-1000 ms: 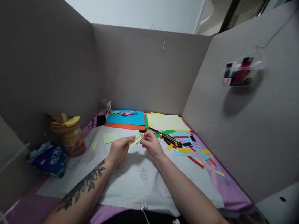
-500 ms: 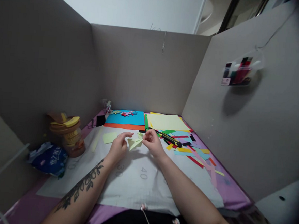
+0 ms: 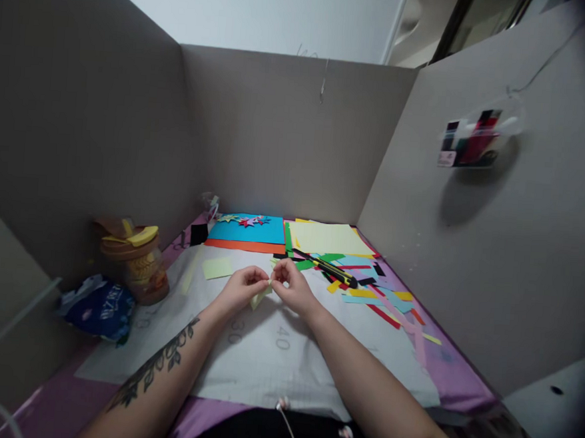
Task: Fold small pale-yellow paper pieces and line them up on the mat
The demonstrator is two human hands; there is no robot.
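A small folded pale green paper (image 3: 261,297) is pinched between both my hands over the white sheet. My left hand (image 3: 243,288) grips it from the left, thumb and fingers together. From the right, my right hand (image 3: 292,287) pinches its upper part, the fingertips nearly touching those of my left hand. Much of the paper is hidden behind the fingers. A flat pale green square (image 3: 217,268) lies to the left of my left hand. Behind the hands, a blue sheet (image 3: 251,231) bears several coloured paper stars (image 3: 246,222).
A yellow-black cutter (image 3: 336,273) lies among coloured paper strips (image 3: 367,293) at the right. Cream sheets (image 3: 326,238) are stacked behind. A lidded cup (image 3: 141,268) and a blue packet (image 3: 100,309) stand at the left. Grey partitions (image 3: 288,132) surround the table.
My left hand has closed on the folded paper and moved right, up against my right hand. The paper has turned and is now more covered by the fingers.
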